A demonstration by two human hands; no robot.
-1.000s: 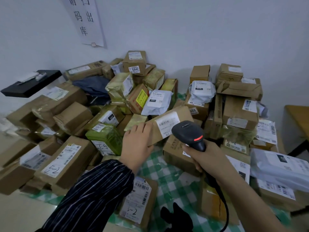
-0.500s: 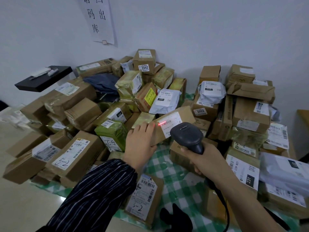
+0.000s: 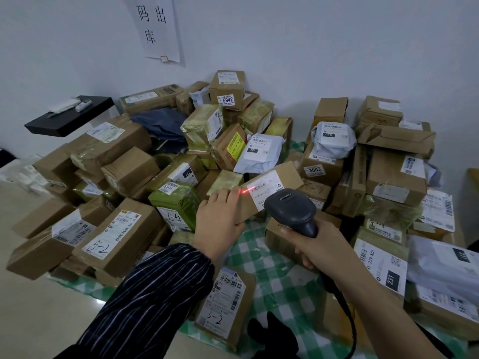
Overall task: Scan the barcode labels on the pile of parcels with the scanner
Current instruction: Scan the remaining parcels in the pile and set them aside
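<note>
Your left hand (image 3: pixel 220 218) grips near end of long brown parcel (image 3: pixel 287 177), tilted, white label (image 3: pixel 267 189) facing up, at front of pile (image 3: pixel 129 172) over green checked cloth (image 3: pixel 272 275). Your right hand (image 3: pixel 318 247) wraps scanner (image 3: pixel 290 211) handle, head aimed at label. Red scan line (image 3: pixel 245 191) falls across label's left edge, beside your fingers.

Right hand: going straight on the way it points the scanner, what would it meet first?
Likely the labelled brown box the left hand holds; the scanner in the right hand aims at it. Gap hard to judge.
</note>
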